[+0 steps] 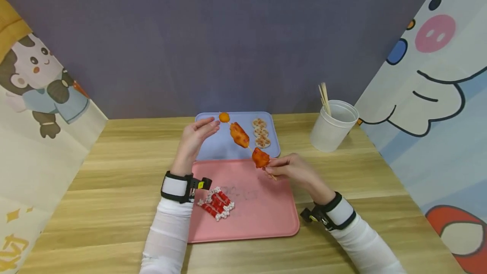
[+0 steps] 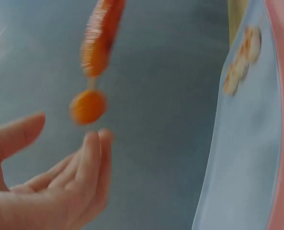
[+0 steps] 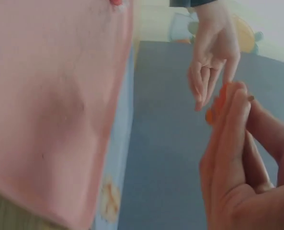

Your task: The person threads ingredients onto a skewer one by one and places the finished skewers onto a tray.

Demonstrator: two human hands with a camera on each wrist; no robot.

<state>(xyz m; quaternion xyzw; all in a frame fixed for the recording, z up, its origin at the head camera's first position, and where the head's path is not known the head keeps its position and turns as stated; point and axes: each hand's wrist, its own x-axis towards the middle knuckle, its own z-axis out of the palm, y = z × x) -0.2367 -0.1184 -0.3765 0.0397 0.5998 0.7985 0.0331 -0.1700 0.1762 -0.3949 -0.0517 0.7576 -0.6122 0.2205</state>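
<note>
My right hand (image 1: 293, 169) pinches the bare lower end of a skewer (image 1: 239, 134) between thumb and fingers. On its stick sit a red-orange chunk, a long glazed orange-brown piece and, at the far tip, a small orange ball (image 2: 88, 106). The skewer slants up and leftward above the trays. My left hand (image 1: 193, 138) is beside that tip, its fingers fairly straight and spread from the thumb. In the left wrist view a small gap separates these fingertips from the ball. The right wrist view shows my right fingers (image 3: 230, 143) hiding most of the skewer.
A pink tray (image 1: 262, 219) holds several red-and-white pieces (image 1: 217, 203). Behind it, a pale blue tray (image 1: 213, 149) bears a row of round white-and-brown slices (image 1: 261, 132). At the right, a white bucket (image 1: 332, 128) contains wooden sticks (image 1: 324, 98). A grey wall backs the wooden table.
</note>
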